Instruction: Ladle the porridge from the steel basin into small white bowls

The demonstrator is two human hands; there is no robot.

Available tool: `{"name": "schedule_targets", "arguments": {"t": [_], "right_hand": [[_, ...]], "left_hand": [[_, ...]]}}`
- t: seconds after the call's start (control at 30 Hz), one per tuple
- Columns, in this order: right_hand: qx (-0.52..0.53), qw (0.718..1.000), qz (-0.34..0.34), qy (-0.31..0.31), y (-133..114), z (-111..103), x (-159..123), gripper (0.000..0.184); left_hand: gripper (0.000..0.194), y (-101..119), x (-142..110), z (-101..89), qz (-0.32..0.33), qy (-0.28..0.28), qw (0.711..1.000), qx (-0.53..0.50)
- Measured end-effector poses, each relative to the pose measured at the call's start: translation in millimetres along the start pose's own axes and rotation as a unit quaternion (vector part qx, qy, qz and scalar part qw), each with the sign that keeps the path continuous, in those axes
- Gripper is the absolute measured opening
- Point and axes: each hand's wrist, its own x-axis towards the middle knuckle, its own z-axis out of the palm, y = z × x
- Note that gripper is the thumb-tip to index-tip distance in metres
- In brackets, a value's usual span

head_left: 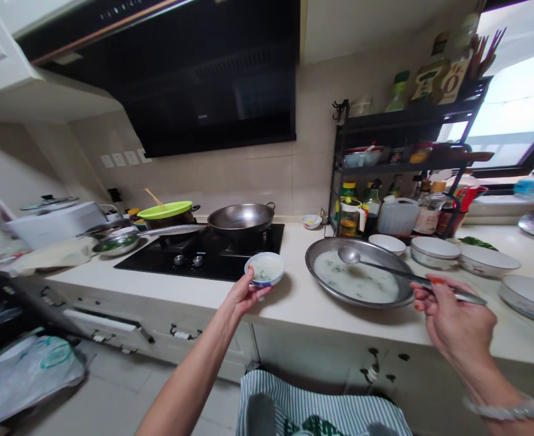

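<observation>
My left hand (244, 292) grips a small bowl (265, 280) by its side, thumb at the rim. Whitish soup with green bits fills it, and it is over the counter's front edge by the stove. In my right hand (458, 312) is the handle of a metal ladle (349, 255). The ladle's head is over the wide steel basin (313, 274), near its back left; I cannot tell whether it touches the liquid. Milky soup (362, 281) with dark green pieces lies in the basin.
A wok (241, 218) sits on the black gas stove (158, 261), left of the basin. Several white bowls (488, 259) line the counter at right. Behind them a black rack (339, 175) holds bottles. A range hood (212, 79) hangs above the stove.
</observation>
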Motion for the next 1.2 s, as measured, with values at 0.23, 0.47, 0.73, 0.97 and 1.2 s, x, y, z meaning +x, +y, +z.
{"name": "schedule_targets", "arguments": {"t": [0.23,0.47,0.73,0.97,1.2], "right_hand": [[-0.003,1.000,0.019,0.019,5,-10,-17,0.021],[0.000,0.999,0.031,0.017,4,-13,-24,0.036],[-0.016,0.999,0.045,0.015,5,-21,-31,0.044],[-0.052,0.999,0.008,-0.009,11,-30,-34,0.043],[-0.129,0.989,-0.061,-0.045,17,-38,-40,0.032]], "left_hand": [[0.053,14,14,-24.7,0.000,0.052,0.997,-0.049],[0.056,29,19,-32.4,-0.006,0.080,0.994,-0.074],[0.073,40,34,-33.4,-0.013,0.079,0.994,-0.071],[0.069,43,47,-29.0,0.040,0.104,0.994,0.003],[0.055,33,12,-33.1,0.228,0.214,0.930,0.196]]}}
